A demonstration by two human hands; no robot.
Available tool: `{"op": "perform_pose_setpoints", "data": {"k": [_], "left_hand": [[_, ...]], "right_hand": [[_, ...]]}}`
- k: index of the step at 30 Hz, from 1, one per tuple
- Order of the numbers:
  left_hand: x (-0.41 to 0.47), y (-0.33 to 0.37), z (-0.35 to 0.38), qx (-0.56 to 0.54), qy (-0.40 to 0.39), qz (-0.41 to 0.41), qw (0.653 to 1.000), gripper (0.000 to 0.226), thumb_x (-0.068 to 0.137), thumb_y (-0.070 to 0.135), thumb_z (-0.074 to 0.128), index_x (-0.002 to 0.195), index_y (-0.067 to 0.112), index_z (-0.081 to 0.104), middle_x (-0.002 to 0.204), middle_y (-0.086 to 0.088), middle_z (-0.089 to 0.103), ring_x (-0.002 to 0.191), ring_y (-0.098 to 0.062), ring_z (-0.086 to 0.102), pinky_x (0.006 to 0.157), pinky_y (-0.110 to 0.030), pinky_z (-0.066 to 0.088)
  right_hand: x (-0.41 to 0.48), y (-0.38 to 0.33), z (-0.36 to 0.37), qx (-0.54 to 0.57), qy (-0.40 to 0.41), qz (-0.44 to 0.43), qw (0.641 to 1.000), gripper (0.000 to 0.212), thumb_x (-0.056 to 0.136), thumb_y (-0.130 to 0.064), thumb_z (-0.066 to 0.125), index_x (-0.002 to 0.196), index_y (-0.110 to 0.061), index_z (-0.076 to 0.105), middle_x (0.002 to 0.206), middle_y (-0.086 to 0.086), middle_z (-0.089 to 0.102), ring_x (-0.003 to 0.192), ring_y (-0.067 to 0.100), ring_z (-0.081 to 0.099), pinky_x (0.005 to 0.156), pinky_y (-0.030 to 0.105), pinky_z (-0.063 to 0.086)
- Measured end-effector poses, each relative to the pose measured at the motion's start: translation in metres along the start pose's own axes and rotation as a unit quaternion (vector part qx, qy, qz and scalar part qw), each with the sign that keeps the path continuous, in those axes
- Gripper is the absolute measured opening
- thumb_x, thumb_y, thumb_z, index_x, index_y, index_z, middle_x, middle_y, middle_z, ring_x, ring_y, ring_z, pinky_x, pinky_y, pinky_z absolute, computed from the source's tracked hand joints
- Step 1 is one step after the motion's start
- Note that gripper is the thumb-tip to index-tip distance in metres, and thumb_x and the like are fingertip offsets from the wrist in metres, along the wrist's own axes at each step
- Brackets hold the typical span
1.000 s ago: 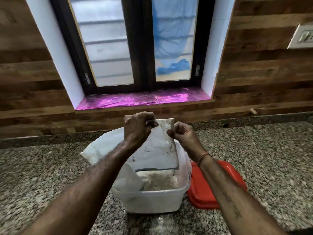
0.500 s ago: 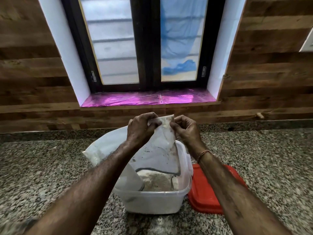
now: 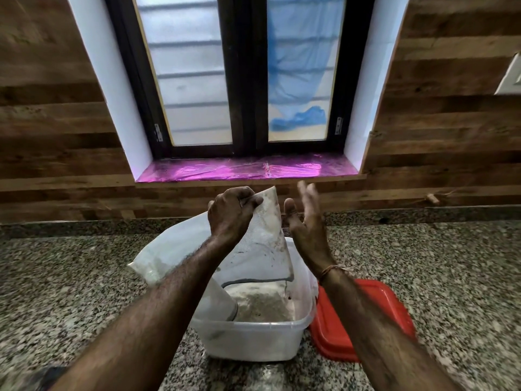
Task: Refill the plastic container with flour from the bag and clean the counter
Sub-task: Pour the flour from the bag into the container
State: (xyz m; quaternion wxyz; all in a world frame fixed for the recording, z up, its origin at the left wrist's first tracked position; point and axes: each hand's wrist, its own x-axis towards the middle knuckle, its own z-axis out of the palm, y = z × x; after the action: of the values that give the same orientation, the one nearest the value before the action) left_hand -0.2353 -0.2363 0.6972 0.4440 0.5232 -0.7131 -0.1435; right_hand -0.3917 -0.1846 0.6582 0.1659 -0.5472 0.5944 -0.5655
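A translucent plastic container (image 3: 253, 337) stands on the granite counter with flour (image 3: 258, 301) in its bottom. A white flour bag (image 3: 265, 249) hangs upside down over it, mouth inside the container. My left hand (image 3: 229, 214) is shut on the bag's upper corner, holding it up. My right hand (image 3: 306, 221) is just to the right of the bag, fingers spread and blurred, not touching it.
A red lid (image 3: 375, 320) lies flat on the counter right of the container, partly under my right forearm. The speckled granite counter (image 3: 70, 292) runs to a wooden wall with a window and a pink-lined sill (image 3: 245, 170). A wall socket (image 3: 511, 77) is at the far right.
My right hand has let go of the bag's top edge and opened beside it. My left hand still holds the bag up over the container.
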Motion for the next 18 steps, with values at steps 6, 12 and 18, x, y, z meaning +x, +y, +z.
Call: {"op": "perform_pose_setpoints", "data": {"k": [6, 12, 18], "left_hand": [[-0.005, 0.000, 0.005, -0.006, -0.028, 0.028, 0.999, 0.007, 0.088, 0.021, 0.073, 0.088, 0.027, 0.078, 0.085, 0.011, 0.077, 0.085, -0.010, 0.071, 0.081, -0.045, 0.058], [-0.008, -0.003, 0.003, 0.003, -0.017, 0.036, 0.999, 0.011, 0.084, 0.026, 0.080, 0.077, 0.022, 0.071, 0.068, 0.016, 0.064, 0.071, -0.006, 0.066, 0.068, -0.034, 0.059], [-0.009, -0.001, 0.004, 0.009, -0.004, 0.029, 1.000, 0.012, 0.085, 0.024, 0.078, 0.077, 0.021, 0.069, 0.072, 0.011, 0.068, 0.073, -0.010, 0.066, 0.067, -0.037, 0.059]], "right_hand": [[0.014, -0.028, -0.009, -0.090, -0.038, -0.121, 0.988, 0.079, 0.094, -0.076, 0.027, 0.144, -0.022, 0.056, 0.145, 0.002, 0.059, 0.130, 0.013, 0.057, 0.101, 0.028, 0.050], [0.030, -0.029, -0.017, -0.322, -0.027, -0.254, 0.912, 0.072, 0.097, -0.067, 0.032, 0.150, -0.021, 0.048, 0.169, 0.006, 0.019, 0.153, 0.022, 0.022, 0.117, 0.059, 0.026], [0.023, -0.021, -0.015, -0.271, -0.041, -0.242, 0.931, 0.052, 0.102, -0.050, 0.044, 0.148, -0.025, 0.050, 0.169, 0.001, 0.020, 0.137, 0.019, 0.048, 0.108, 0.050, 0.042]]}}
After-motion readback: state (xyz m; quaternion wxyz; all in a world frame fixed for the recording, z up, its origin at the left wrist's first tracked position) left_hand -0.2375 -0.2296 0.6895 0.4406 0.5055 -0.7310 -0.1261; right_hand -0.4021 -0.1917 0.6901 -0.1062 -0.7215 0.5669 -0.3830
